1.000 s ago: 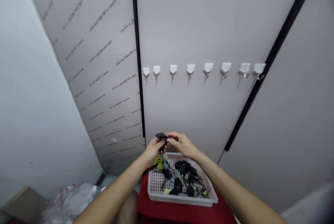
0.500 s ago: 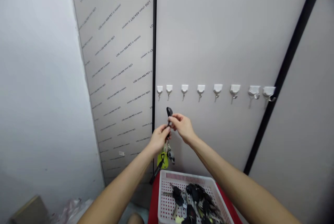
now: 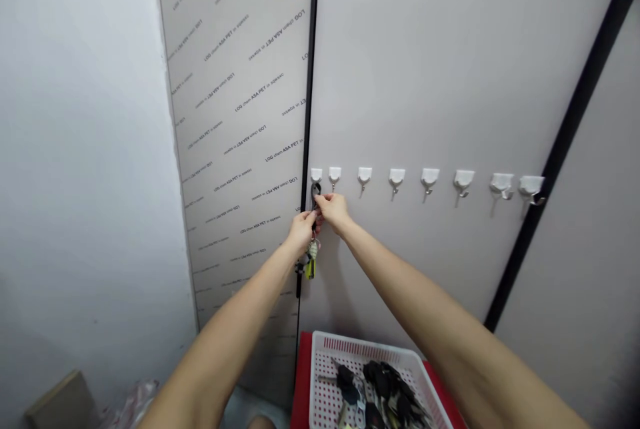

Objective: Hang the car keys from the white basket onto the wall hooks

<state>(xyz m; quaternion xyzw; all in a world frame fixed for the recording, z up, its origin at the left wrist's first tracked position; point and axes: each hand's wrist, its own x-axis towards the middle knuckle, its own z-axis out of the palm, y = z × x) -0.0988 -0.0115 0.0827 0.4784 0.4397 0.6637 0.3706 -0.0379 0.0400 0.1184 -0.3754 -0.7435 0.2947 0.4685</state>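
Single head cam, worn by the person, looks fwd & a bit down over L arm (image 3: 240,309) & R arm (image 3: 415,275), facing panel (image 3: 425,89) w/ hooks (image 3: 397,176) within reach; basket (image 3: 367,347) cut off by btm edge, wall (image 3: 85,149) at far L.

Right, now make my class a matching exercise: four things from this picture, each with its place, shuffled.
Things
1. basket
2. white hooks
3. yellow-green tag
4. heaped keys

Places
A. hanging below the left hand
B. inside the basket
C. on a red surface
D. lined up in a row

Pairs: 1-C, 2-D, 3-A, 4-B
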